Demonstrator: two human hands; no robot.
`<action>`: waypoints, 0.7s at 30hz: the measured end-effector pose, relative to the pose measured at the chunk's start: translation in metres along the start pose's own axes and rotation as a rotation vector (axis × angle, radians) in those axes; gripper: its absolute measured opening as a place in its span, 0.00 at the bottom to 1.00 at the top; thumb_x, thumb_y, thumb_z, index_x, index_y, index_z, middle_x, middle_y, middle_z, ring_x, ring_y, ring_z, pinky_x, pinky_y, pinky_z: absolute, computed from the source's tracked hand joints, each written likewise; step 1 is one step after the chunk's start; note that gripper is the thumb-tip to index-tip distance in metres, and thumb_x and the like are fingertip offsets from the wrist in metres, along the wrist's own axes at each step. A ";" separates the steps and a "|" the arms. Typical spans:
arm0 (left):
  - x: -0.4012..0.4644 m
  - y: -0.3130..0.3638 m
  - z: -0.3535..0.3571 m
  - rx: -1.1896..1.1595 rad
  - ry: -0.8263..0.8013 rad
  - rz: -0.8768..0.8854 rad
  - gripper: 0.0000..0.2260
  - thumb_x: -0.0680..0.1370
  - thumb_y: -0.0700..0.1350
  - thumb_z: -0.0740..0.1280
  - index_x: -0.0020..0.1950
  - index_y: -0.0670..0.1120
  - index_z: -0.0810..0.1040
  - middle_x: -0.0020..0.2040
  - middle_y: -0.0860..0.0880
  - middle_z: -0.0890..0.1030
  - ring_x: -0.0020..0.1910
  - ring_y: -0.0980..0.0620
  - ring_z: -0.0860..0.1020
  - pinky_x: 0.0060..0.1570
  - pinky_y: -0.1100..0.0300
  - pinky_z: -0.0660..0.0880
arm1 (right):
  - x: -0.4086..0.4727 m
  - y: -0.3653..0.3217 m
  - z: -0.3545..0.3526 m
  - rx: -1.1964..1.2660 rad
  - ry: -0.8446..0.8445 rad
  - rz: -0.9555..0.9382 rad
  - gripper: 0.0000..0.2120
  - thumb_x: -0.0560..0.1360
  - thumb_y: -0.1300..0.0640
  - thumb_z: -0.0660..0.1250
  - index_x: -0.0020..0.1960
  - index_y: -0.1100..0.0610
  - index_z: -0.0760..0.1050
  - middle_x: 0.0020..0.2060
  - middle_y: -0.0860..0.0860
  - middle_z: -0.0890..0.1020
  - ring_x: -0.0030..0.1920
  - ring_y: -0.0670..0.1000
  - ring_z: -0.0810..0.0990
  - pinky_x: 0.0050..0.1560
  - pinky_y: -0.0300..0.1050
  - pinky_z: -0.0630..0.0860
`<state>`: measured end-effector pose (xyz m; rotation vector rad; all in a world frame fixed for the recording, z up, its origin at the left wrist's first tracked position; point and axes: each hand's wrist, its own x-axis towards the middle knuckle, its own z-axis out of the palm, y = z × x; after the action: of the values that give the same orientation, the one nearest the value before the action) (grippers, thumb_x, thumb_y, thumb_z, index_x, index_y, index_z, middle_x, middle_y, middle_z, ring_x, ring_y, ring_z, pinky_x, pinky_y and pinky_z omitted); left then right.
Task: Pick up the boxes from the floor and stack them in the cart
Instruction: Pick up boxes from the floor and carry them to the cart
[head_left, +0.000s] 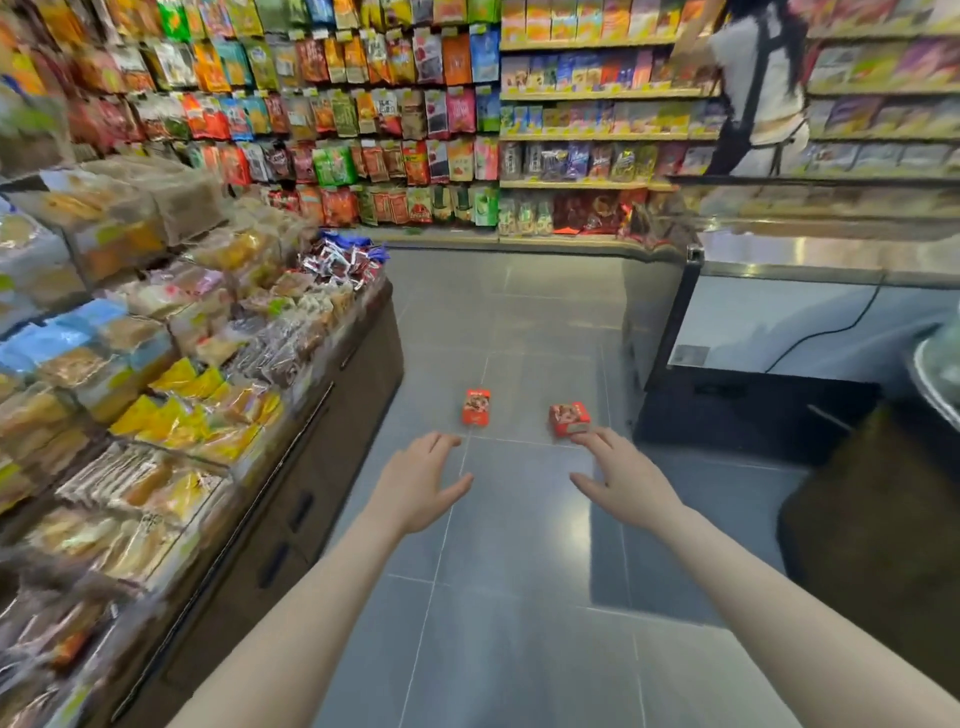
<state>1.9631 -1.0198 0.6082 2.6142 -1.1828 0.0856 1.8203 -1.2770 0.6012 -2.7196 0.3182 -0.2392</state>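
Your left hand (422, 478) and right hand (621, 480) both reach forward over the grey floor (519, 597), fingers spread wide and holding nothing. Two red boxes lie on the floor ahead: the left box (477, 408) just beyond your left fingertips, the right box (569, 418) right at your right fingertips.

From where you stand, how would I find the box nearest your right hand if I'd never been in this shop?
Start at the dark base of the glass counter on the right of the grey tiled aisle. Just left of it, two small red boxes lie on the floor. Yours is the right-hand box, turned at a slant just beyond the right hand; the left-hand box lies lengthwise, farther from the counter.
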 end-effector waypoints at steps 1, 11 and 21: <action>0.015 -0.007 0.005 -0.003 -0.016 0.008 0.33 0.71 0.66 0.49 0.66 0.47 0.70 0.62 0.51 0.74 0.62 0.50 0.73 0.54 0.54 0.71 | 0.011 0.004 0.003 -0.008 -0.011 0.020 0.24 0.76 0.47 0.64 0.69 0.51 0.67 0.64 0.48 0.71 0.62 0.52 0.72 0.57 0.48 0.71; 0.198 -0.051 0.063 -0.052 -0.072 0.023 0.32 0.71 0.67 0.49 0.66 0.49 0.69 0.61 0.51 0.74 0.60 0.48 0.74 0.55 0.52 0.73 | 0.175 0.089 0.014 -0.017 -0.047 0.104 0.25 0.75 0.47 0.65 0.70 0.49 0.65 0.66 0.47 0.69 0.64 0.52 0.70 0.57 0.47 0.71; 0.383 -0.093 0.097 -0.079 -0.094 -0.054 0.31 0.72 0.67 0.50 0.66 0.50 0.70 0.57 0.51 0.75 0.57 0.50 0.75 0.54 0.53 0.74 | 0.363 0.189 0.006 0.068 -0.164 0.133 0.29 0.72 0.44 0.69 0.69 0.51 0.67 0.65 0.47 0.69 0.64 0.51 0.70 0.60 0.45 0.70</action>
<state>2.2818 -1.2663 0.5576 2.6036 -1.1208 -0.0935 2.1345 -1.5364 0.5642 -2.6169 0.4332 0.0100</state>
